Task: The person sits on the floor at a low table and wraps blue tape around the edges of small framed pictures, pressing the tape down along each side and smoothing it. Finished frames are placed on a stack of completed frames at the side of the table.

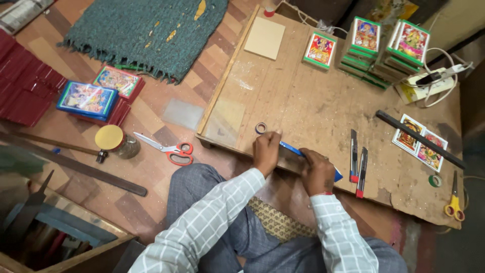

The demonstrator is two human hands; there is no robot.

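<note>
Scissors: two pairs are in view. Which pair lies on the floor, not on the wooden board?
The red-handled scissors, left of the board; the yellow-handled pair lies on the board's right edge.

Two scissors [172,149] [454,205], two utility knives [353,155] [361,172], two tape rolls [260,128] [435,180]

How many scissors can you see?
2. Red-handled scissors lie on the floor left of the wooden board; yellow-handled scissors lie at the board's right edge. Others may be hidden.

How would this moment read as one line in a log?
left hand: on blue strip | right hand: pressing same strip | surface: wooden board | nearby: tape roll, two cutters
</note>
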